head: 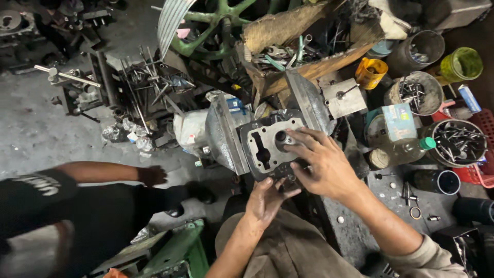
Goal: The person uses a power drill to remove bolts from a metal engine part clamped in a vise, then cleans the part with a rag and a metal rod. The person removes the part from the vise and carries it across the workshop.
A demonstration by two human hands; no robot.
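Observation:
A dark grey engine cylinder block (263,140) sits clamped between the two steel jaws of a bench vise (224,138). My right hand (321,163) lies over the block's right side, with fingers around a short metal sleeve (284,138) in its bore. My left hand (267,198) is below the block, fingers curled against its lower edge. Both hands are greasy.
Another person in black (77,206) crouches at the left, one hand (153,176) held out. Tins of bolts (415,92), a red basket (476,154), a bottle (401,151) and a yellow cup (371,72) crowd the right. A wooden tool tray (303,56) and scrap metal lie behind.

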